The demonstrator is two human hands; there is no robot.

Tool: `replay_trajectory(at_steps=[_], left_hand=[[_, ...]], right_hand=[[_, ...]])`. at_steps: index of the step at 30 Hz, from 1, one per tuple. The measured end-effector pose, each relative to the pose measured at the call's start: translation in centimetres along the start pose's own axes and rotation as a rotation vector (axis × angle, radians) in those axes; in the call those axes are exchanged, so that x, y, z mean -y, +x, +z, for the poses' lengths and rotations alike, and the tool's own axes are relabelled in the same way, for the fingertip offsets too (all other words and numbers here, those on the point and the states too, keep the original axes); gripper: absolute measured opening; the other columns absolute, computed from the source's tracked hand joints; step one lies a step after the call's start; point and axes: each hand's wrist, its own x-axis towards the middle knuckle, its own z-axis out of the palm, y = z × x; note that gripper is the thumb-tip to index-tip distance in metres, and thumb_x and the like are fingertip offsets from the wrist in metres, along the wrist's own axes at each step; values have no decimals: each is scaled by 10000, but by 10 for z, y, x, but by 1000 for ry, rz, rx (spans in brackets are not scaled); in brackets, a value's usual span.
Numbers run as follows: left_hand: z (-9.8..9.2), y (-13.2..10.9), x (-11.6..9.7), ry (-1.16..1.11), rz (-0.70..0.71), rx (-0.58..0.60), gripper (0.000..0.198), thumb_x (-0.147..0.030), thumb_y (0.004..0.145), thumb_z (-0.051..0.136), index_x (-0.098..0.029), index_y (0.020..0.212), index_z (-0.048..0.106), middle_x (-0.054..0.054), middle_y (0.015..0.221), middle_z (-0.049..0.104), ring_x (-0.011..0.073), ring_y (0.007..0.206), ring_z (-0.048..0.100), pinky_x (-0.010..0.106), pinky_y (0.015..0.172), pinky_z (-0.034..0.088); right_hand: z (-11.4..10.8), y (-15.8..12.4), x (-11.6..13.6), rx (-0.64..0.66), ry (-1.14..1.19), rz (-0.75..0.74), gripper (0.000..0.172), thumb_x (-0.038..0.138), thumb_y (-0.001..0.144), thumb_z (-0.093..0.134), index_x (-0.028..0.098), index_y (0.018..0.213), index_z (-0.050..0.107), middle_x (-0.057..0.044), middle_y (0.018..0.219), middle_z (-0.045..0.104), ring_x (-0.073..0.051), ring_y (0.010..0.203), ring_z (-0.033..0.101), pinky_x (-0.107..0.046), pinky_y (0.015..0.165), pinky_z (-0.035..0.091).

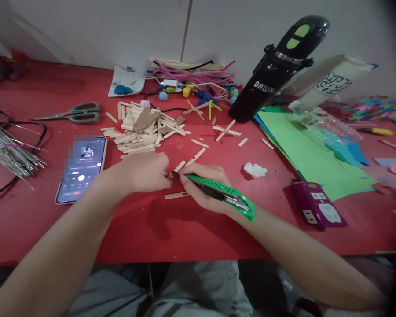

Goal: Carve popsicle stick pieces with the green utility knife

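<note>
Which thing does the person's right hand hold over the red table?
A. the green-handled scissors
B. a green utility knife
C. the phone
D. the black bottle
B: the right hand grips a green utility knife, its tip pointing at a wooden stick beside the left hand; the scissors, phone and black bottle lie untouched elsewhere on the table.

1. Utility knife (219, 190): green plastic body. I see it lying low and slanted over the red table, blade end at the upper left, touching a stick.
2. Popsicle stick (179, 166): pale wood, flat on the table, angled, under the blade tip.
3. Second stick (177, 195): flat, just below the knife.
</note>
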Motion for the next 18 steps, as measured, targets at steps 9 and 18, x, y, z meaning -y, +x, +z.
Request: replay_trajectory(at_steps=[9, 18], left_hand=[[-3, -2, -9, 39, -18, -17, 245, -408, 682, 486, -210, 543, 446, 33, 545, 511, 160, 505, 449, 316, 518, 277], [2, 3, 0, -39, -12, 3, 285, -424, 680, 536, -202, 543, 423, 41, 545, 528, 149, 484, 430, 324, 513, 250]], right_hand=[[-2, 1, -1, 33, 1, 12, 68, 143, 876, 546, 191, 879, 593, -3, 771, 620, -93, 668, 567, -215, 654, 462], [-5, -2, -5, 100, 14, 56, 78, 178, 882, 542, 203, 949, 574, -37, 884, 653, -138, 766, 606, -275, 735, 481]])
